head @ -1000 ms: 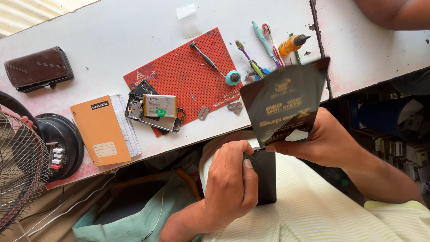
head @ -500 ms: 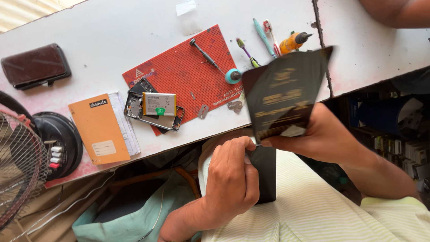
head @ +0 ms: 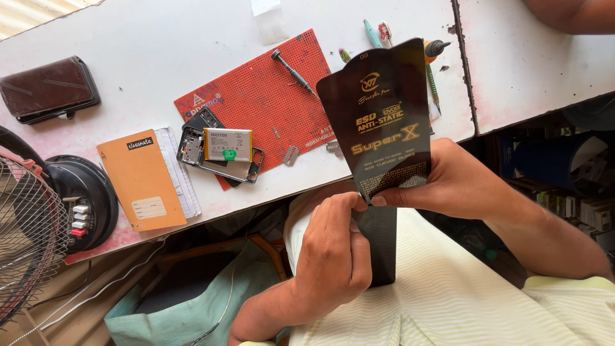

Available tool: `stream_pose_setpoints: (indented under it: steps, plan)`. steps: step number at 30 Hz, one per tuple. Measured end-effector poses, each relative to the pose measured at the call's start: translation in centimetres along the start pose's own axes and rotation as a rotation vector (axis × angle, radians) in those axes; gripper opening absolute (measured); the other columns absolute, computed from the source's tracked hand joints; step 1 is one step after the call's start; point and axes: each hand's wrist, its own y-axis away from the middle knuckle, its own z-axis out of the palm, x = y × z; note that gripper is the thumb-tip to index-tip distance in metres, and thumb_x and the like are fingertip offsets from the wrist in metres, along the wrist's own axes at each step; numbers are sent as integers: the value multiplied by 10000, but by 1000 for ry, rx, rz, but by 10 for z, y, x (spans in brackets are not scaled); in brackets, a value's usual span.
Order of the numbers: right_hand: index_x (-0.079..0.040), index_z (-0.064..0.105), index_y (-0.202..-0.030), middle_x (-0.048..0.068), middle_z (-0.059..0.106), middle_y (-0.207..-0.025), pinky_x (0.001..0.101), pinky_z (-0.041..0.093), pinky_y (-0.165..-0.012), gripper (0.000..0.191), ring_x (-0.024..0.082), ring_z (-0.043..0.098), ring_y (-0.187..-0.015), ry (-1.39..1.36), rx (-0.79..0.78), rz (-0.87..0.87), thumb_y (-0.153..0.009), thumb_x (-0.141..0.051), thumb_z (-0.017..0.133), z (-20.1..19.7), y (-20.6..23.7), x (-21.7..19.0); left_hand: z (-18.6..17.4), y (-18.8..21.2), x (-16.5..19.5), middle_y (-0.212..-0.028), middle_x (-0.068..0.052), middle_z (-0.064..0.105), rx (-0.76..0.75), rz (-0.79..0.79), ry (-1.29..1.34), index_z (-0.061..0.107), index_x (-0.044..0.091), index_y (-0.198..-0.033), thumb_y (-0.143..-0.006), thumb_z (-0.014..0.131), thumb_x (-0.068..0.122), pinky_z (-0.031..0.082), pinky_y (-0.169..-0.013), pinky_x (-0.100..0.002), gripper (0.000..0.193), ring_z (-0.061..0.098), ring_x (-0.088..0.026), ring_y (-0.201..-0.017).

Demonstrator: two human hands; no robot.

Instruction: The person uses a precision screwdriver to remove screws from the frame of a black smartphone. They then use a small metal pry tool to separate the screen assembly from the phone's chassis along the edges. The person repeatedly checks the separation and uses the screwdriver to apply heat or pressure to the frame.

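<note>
The right hand [head: 467,186] pinched the bottom edge of a black sheet [head: 381,115], a thin film with gold print, and held it up over the edge of the counter [head: 160,38]. The left hand [head: 333,250] was closed around a dark flat phone [head: 378,240] that stood up in the lap, just under the sheet. Its thumb pressed by the same spot where the sheet was pinched.

To do this well, the film should probably be peeled slowly and straight, with the phone held very still (a fast tug could bend it).

On the counter lay one red mat [head: 269,102], and on it one screwdriver [head: 291,69] and one small razor blade [head: 291,155]. One opened phone [head: 221,150] with its battery showing sat half on the mat. Beside it lay one orange notebook [head: 142,179]. One brown wallet [head: 48,88] rested far off to the side. One fan [head: 25,237] stood at the edge. A few pens and tools peeked out behind the sheet, too hidden to count.
</note>
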Motion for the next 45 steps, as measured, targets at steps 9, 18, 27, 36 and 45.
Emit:
stream_pose_setpoints:
  steps: [9,18,27,36,45]
  plan:
    - [-76,816,-987,31,838,-887,277,627,-717,204,108,771,-801,36,-42,94,-792,-138,826,1,-6,-7,2,5,-3,-1012,-218,640,27,-48,37,547,-94,-1166,-811,473,-102,536,-720,-383,363,632,-285,-790]
    - [-95,823,-979,7,838,-884,266,615,-695,209,94,765,-786,66,-71,54,-785,-172,841,1,-6,-8,-2,9,-3,-930,-171,648,-21,-118,146,527,-61,-1246,-925,493,-61,491,-661,-370,323,598,-234,-695]
    - [-105,833,-937,2,835,-839,268,595,-702,210,95,738,-756,91,-72,154,-740,-168,863,-6,-10,-13,-8,18,-41,-1172,-152,719,-84,-377,1032,589,-87,-1367,-1155,395,185,559,-958,-298,395,696,-143,-1048]
    - [-93,836,-891,5,832,-806,273,593,-683,182,100,742,-725,118,-69,185,-723,-154,868,-2,-13,-17,-3,24,-48,-1059,-109,764,-78,-397,871,652,-72,-1317,-1110,480,153,602,-873,-294,351,724,-133,-945]
    - [-62,822,-902,16,808,-869,267,597,-701,164,113,734,-768,81,-9,68,-762,-113,889,3,6,-5,-8,26,-42,-1007,-99,758,-109,-379,781,685,-56,-1309,-1104,535,136,585,-834,-279,319,690,-114,-891]
